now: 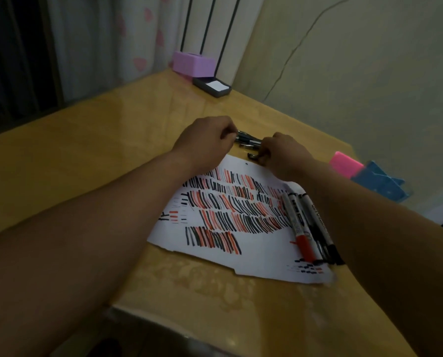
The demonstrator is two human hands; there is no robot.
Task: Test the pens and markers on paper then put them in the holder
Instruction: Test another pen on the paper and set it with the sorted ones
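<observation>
Writing: printed text runs along the barrels of the markers [308, 222], too blurred to read.
Left hand [205, 143]: curled nearly closed, fingertips pinched at the near end of the dark pens [248, 140] beyond the paper's far edge; whether it grips one I cannot tell.
Right hand [283, 154]: curled, fingers bent down at the other end of the same pens, a small dark piece at its fingertips; the grip itself is hidden.
Pens: a small cluster lying flat on the table [86, 150], between the two hands.
Markers: several lying side by side on the right part of the paper [215, 256], one with a red cap, the others black, partly under the right forearm.
Paper: white sheet flat on the table, covered in rows of short red and black strokes.
Blue holder [380, 185]: at the table's right edge, well apart from the pens, a pink block [344, 163] just beside it.
Far corner: a purple box [193, 63] and a dark tray [211, 86] with a white slip.
</observation>
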